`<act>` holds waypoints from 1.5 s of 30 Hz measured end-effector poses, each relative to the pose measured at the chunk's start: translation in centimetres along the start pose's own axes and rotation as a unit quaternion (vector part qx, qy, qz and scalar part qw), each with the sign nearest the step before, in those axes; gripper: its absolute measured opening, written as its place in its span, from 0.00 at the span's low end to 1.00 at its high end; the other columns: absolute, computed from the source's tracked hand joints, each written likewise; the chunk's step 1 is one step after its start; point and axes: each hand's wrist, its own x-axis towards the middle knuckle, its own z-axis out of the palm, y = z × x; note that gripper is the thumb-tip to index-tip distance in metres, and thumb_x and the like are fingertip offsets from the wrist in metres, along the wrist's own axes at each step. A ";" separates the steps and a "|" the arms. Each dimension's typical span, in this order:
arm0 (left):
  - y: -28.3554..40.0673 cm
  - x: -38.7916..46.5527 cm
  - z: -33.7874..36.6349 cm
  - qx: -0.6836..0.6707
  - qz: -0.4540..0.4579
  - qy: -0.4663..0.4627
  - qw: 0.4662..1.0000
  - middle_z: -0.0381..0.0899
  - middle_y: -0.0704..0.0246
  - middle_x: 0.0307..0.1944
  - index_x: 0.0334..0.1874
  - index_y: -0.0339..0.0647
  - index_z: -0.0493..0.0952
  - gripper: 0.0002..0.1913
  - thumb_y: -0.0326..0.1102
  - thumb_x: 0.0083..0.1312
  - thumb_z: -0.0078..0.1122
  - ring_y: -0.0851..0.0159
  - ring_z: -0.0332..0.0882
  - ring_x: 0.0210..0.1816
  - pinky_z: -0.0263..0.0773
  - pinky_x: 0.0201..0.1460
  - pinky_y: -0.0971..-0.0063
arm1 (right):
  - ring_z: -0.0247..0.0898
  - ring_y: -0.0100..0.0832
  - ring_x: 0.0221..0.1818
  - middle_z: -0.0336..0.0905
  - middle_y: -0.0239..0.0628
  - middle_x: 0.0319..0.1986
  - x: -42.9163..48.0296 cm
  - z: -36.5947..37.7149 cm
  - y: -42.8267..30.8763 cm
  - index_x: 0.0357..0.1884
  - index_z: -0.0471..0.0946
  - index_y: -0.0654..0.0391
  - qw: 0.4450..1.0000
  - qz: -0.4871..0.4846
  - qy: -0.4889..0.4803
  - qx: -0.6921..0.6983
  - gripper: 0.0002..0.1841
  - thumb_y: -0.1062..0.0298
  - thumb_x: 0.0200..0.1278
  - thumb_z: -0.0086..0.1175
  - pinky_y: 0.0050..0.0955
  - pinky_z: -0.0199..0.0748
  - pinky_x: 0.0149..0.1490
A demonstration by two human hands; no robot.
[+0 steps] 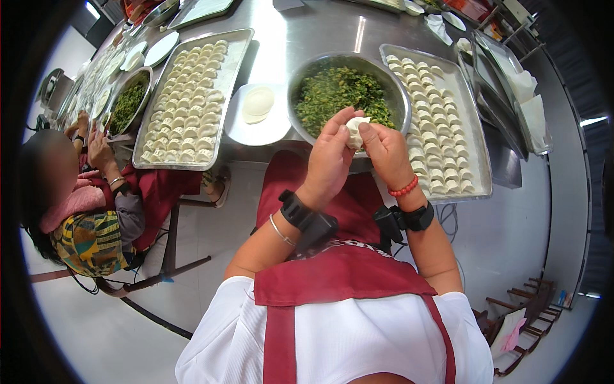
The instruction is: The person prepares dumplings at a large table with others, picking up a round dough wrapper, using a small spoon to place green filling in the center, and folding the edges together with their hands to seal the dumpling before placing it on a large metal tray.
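Between my two hands, over the near rim of a steel bowl (408,103) of chopped green filling (345,89), is a dumpling (355,132) of pale dough. My left hand (331,153) grips it from the left with thumb and fingers. My right hand (389,151) pinches its right side, the thumb on top. Left of the bowl, a few round dough wrappers (258,104) lie on a white plate (259,137). Rows of folded dumplings fill much of a metal tray (479,168) on the right, and more rows lie on another tray (237,53) further left.
At the left a co-worker (96,230) sits with both hands near a second bowl of green filling (128,103). White plates (161,49) lie beyond it. Stacked metal trays (503,96) lean at the right edge of the steel table (316,29). Wooden chairs (532,307) stand at the lower right.
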 end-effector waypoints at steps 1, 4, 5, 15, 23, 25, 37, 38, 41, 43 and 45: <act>0.0 -0.1 0.1 0.014 0.002 -0.005 1.000 0.65 0.61 0.56 0.58 0.36 0.60 0.17 0.31 0.68 0.36 0.64 0.66 0.54 0.60 0.59 0.70 | 0.66 0.40 0.16 0.67 0.45 0.14 0.1 0.0 0.3 0.20 0.72 0.63 1.000 0.000 0.001 0.000 0.18 0.58 0.60 0.47 0.31 0.60 0.23; 0.0 -0.2 0.2 0.035 0.007 -0.009 0.999 0.65 0.61 0.56 0.58 0.36 0.60 0.17 0.31 0.68 0.36 0.65 0.66 0.54 0.60 0.59 0.70 | 0.64 0.36 0.15 0.67 0.46 0.13 0.1 0.3 1.2 0.21 0.71 0.64 1.000 -0.015 0.013 -0.012 0.16 0.61 0.60 0.46 0.30 0.60 0.23; 0.0 -0.3 0.3 0.041 0.010 -0.009 0.999 0.65 0.61 0.56 0.58 0.36 0.60 0.17 0.31 0.68 0.36 0.65 0.65 0.54 0.60 0.59 0.70 | 0.63 0.35 0.14 0.67 0.46 0.14 0.1 0.3 1.3 0.21 0.71 0.64 0.999 -0.028 0.020 -0.024 0.15 0.63 0.59 0.46 0.30 0.60 0.23; 0.0 -0.2 -0.2 0.004 0.006 -0.025 1.000 0.67 0.63 0.54 0.58 0.35 0.61 0.17 0.31 0.68 0.35 0.68 0.67 0.51 0.63 0.55 0.74 | 0.58 0.16 0.18 0.66 0.27 0.13 -0.1 -0.7 0.9 0.20 0.73 0.64 0.988 0.073 -0.034 0.130 0.23 0.54 0.64 0.45 0.19 0.56 0.23; 0.1 -0.3 -0.1 0.092 0.017 -0.044 0.995 0.65 0.61 0.57 0.59 0.36 0.61 0.18 0.31 0.68 0.36 0.65 0.64 0.56 0.58 0.60 0.71 | 0.58 0.16 0.17 0.67 0.26 0.13 0.1 -0.3 1.5 0.21 0.74 0.64 0.989 0.074 -0.024 0.123 0.19 0.60 0.64 0.44 0.18 0.55 0.23; 0.1 -0.3 -0.1 0.087 0.013 -0.043 0.995 0.65 0.61 0.57 0.59 0.36 0.61 0.18 0.31 0.68 0.37 0.65 0.64 0.56 0.59 0.60 0.71 | 0.58 0.16 0.17 0.67 0.26 0.13 0.1 -0.2 1.4 0.22 0.74 0.64 0.991 0.069 -0.018 0.114 0.18 0.61 0.63 0.44 0.17 0.55 0.22; 0.3 -0.6 0.1 0.036 0.006 -0.048 0.998 0.66 0.63 0.56 0.58 0.35 0.61 0.17 0.31 0.68 0.35 0.69 0.66 0.52 0.61 0.56 0.76 | 0.54 0.14 0.14 0.64 0.25 0.11 0.0 -1.5 1.5 0.18 0.72 0.59 0.982 0.115 -0.021 0.151 0.32 0.39 0.62 0.36 0.12 0.48 0.19; 0.3 -0.6 0.0 0.038 0.008 -0.048 0.998 0.66 0.63 0.55 0.58 0.35 0.61 0.17 0.30 0.68 0.35 0.69 0.66 0.52 0.61 0.56 0.76 | 0.55 0.14 0.14 0.64 0.25 0.11 0.0 -1.5 1.4 0.18 0.72 0.58 0.978 0.134 -0.030 0.159 0.30 0.41 0.63 0.38 0.12 0.48 0.19; 0.3 -0.6 -0.2 0.067 0.007 -0.061 0.996 0.67 0.63 0.55 0.59 0.35 0.61 0.18 0.29 0.68 0.36 0.69 0.67 0.53 0.62 0.56 0.76 | 0.56 0.13 0.14 0.65 0.25 0.11 0.0 -1.2 0.6 0.19 0.73 0.58 0.969 0.158 -0.036 0.186 0.25 0.47 0.63 0.41 0.12 0.49 0.18; 0.3 -0.6 -0.5 0.096 0.011 -0.075 0.993 0.66 0.63 0.56 0.59 0.36 0.61 0.18 0.30 0.67 0.36 0.67 0.66 0.53 0.61 0.57 0.73 | 0.56 0.13 0.14 0.65 0.25 0.11 0.0 -1.1 0.6 0.20 0.73 0.58 0.965 0.162 -0.034 0.205 0.22 0.50 0.63 0.43 0.11 0.49 0.18; 0.3 -0.6 -0.6 0.124 0.015 -0.088 0.988 0.65 0.62 0.57 0.59 0.37 0.61 0.18 0.31 0.67 0.37 0.65 0.66 0.53 0.60 0.58 0.69 | 0.56 0.12 0.13 0.66 0.25 0.11 0.0 -1.1 1.0 0.22 0.73 0.58 0.960 0.151 -0.036 0.232 0.18 0.55 0.63 0.45 0.12 0.49 0.18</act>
